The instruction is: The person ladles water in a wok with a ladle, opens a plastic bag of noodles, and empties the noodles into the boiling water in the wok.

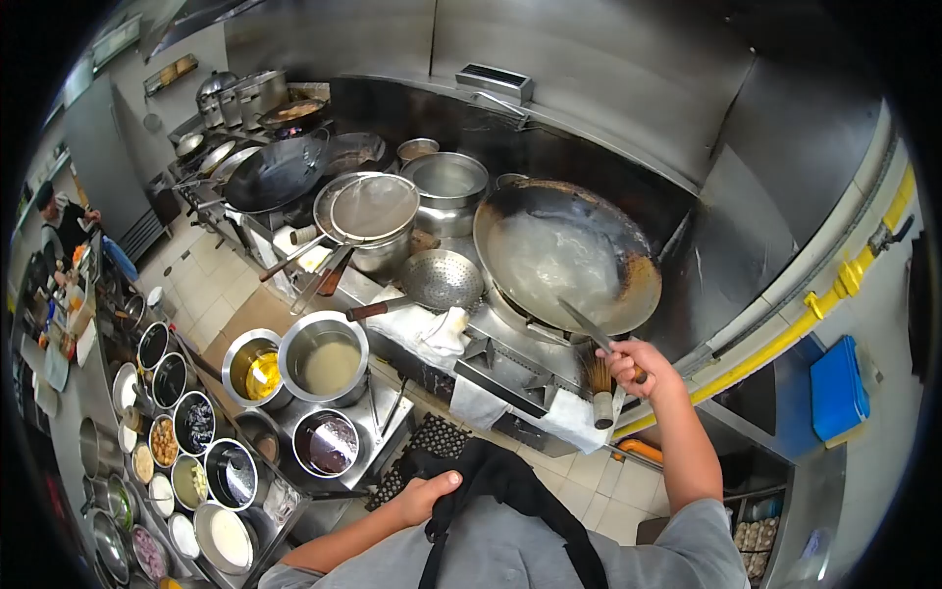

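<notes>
My right hand [633, 368] is closed around the wooden handle of a metal tool [586, 322], narrow and blade-like from this angle. The tool's tip reaches over the near rim of a large wok [643, 285], where cloudy, steaming liquid [554, 257] lies. Just under this hand, a bristle wok brush [597, 378] stands at the stove's front edge. At my waist, my left hand [427, 498] rests against the black apron [481, 476]. Its thumb shows, while dark cloth hides the fingers.
A perforated strainer [442, 280] and white cloth [446, 334] lie left of the wok. Behind them stand a steel pot [444, 187] and a mesh sieve [375, 206]. Pots of liquid [324, 358] and several ingredient containers [231, 473] fill the left side. Another person [67, 226] stands far left.
</notes>
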The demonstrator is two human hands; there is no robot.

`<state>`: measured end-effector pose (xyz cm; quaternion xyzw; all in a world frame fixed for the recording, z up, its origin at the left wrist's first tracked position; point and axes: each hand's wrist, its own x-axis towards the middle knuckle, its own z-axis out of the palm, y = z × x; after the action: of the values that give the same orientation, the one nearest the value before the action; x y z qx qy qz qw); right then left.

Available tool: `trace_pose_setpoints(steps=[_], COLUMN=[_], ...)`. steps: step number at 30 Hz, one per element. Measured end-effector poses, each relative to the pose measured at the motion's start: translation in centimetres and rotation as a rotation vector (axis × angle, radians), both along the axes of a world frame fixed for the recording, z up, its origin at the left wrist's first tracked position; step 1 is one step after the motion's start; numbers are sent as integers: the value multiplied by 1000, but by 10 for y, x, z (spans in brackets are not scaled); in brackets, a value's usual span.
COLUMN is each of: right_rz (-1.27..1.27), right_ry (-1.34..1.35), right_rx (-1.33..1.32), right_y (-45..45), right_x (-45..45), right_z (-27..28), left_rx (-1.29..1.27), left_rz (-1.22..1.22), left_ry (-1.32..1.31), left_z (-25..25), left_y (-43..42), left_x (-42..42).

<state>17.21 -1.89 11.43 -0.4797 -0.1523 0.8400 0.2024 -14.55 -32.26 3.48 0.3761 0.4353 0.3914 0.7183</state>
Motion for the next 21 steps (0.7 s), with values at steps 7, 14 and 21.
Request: trace_pose_setpoints(steps=[7, 14, 21], right_rz=[462, 658, 767], right_ry=[-940, -1486, -1543], right_rx=[781, 1357, 1281], right_y=[-57, -92, -71], right_x=[35, 59, 10], right_z=[21, 13, 4], left_rx=[-70, -53, -118], left_rz=[-72, 3, 17], left_ry=[-46, -151, -4], left_z=[7, -10, 26], left_y=[9, 13, 14], left_x=[19, 27, 22])
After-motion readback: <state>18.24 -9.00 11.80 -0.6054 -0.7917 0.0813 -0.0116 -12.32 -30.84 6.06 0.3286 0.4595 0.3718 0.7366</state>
